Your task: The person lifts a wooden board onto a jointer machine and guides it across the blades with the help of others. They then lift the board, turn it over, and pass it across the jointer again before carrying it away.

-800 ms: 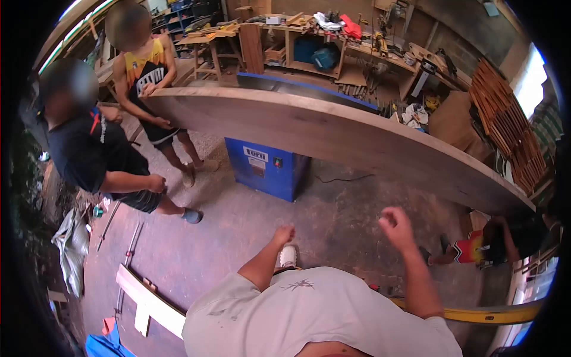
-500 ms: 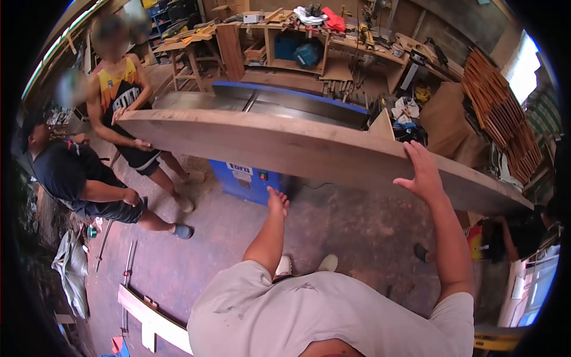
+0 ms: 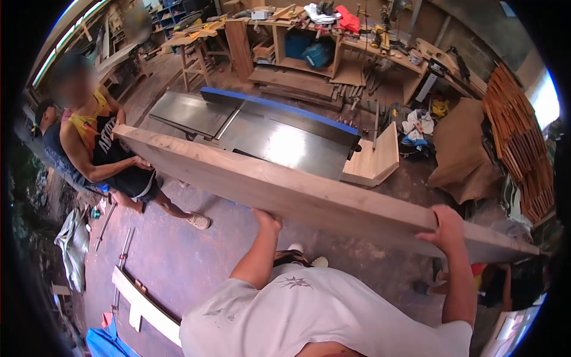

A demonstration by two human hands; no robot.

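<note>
A long, thick wooden slab [image 3: 285, 184] stretches across in front of me, tilted on edge. My right hand [image 3: 447, 231] is closed over its top edge, thumb on the near face. At the slab's lower edge, my left hand [image 3: 267, 220] holds it from below, its fingertips hidden behind the wood. A person in a yellow and black top [image 3: 98, 134] grips the left end with both hands. Another person, partly cut off, is at the right end, a dark shape with an arm [image 3: 505, 285]. Just beyond the slab is a jointer [image 3: 267, 134] with a blue-edged fence.
A cluttered workbench [image 3: 285, 27] runs along the back. Brown sheet material [image 3: 467, 146] and stacked slatted wood [image 3: 517, 143] lean at the right. Bar clamps [image 3: 123, 253] and a pale wooden piece [image 3: 148, 306] lie on the left floor. Another person stands behind the yellow-topped one.
The slab has come lower and nearer, uncovering the jointer's bed. My left hand has moved from open below the slab onto its lower edge; my right has closed over the top edge.
</note>
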